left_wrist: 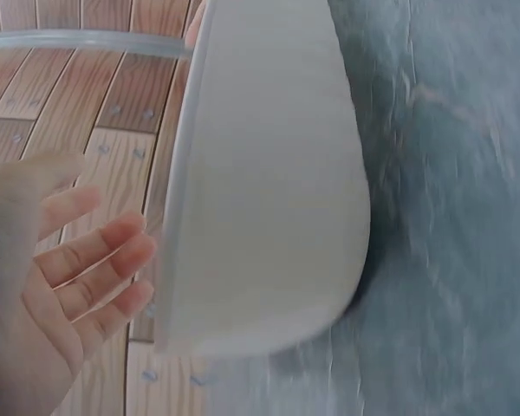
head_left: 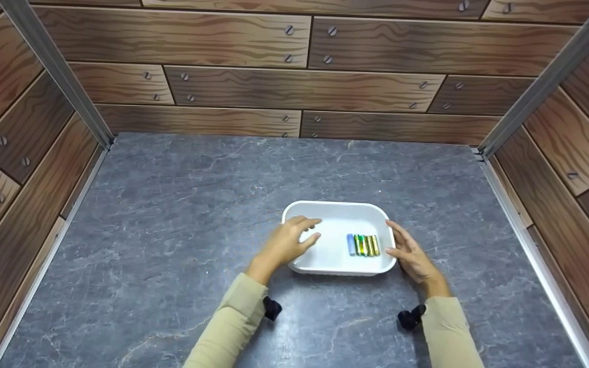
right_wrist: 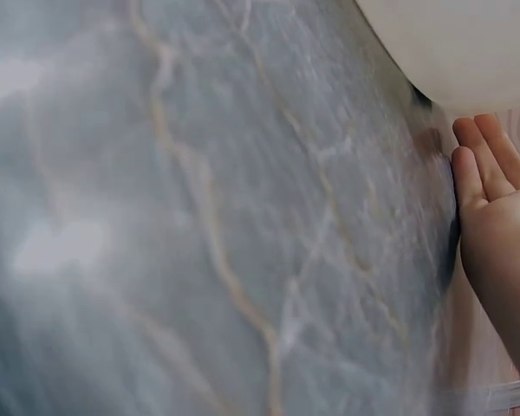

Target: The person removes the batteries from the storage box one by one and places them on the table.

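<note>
A shallow white plastic tub point(head_left: 333, 205) with rounded corners stands on the grey surface. Inside, toward its right end, several batteries point(head_left: 366, 245) lie side by side in a row, most of them gold and green and the leftmost one blue. My left hand point(head_left: 289, 243) hovers at the tub's left end with loosely spread fingers. In the left wrist view a gap shows between those fingers point(left_wrist: 126, 260) and the tub's side. At the opposite end my right hand point(head_left: 411, 255) holds the rim, thumb lapping over the edge. Its other fingers point(right_wrist: 494, 165) extend along the outside.
The grey marbled tabletop point(head_left: 182, 214) extends around the tub. Wood-patterned panels point(head_left: 233, 46) rise at the back and on both sides. Metal strips point(head_left: 545, 286) run along the side edges.
</note>
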`<state>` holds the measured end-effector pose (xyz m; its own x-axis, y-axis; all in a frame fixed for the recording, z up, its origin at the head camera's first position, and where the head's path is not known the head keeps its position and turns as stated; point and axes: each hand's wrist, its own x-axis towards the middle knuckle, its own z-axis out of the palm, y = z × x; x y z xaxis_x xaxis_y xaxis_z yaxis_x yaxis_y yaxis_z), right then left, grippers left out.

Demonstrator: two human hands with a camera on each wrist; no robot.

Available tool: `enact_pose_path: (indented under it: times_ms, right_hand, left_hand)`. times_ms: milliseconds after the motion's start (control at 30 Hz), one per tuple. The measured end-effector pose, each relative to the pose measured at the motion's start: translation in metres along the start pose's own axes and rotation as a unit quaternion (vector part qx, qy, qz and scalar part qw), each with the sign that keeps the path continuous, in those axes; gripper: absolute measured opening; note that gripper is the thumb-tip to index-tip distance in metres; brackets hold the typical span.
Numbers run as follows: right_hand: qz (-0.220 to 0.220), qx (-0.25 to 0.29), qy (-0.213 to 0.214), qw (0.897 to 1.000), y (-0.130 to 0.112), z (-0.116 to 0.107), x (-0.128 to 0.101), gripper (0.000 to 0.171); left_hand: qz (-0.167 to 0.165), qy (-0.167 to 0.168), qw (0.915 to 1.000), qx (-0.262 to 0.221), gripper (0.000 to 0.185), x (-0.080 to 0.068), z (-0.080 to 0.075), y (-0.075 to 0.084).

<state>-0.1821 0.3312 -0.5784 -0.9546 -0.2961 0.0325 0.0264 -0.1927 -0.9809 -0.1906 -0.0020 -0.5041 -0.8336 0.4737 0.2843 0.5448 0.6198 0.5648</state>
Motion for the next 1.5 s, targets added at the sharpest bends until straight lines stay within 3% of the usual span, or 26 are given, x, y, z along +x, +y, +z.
enact_pose_path:
  times_ms: [367,733,967,1500]
  right_hand:
    - [0.0,0.003,0.014,1.0,0.002,0.0,-0.002,0.069]
    - [0.015,0.015,-0.002,1.0,0.0,-0.001,-0.003,0.072]
    - [0.024,0.016,0.002,1.0,0.001,-0.001,-0.003,0.072]
    - [0.023,0.025,0.007,0.999,0.002,-0.001,-0.003,0.07]
  left_hand:
    - [-0.006,-0.055,0.9983,-0.019,0.035,0.015,0.029,0.009]
    - [-0.042,-0.097,0.9936,-0.04,0.039,0.027,0.045,0.007]
    - [-0.086,-0.126,0.9873,-0.046,0.046,0.037,0.055,0.008]
    - [-0.156,-0.152,0.9754,0.03,0.058,0.05,0.083,0.025]
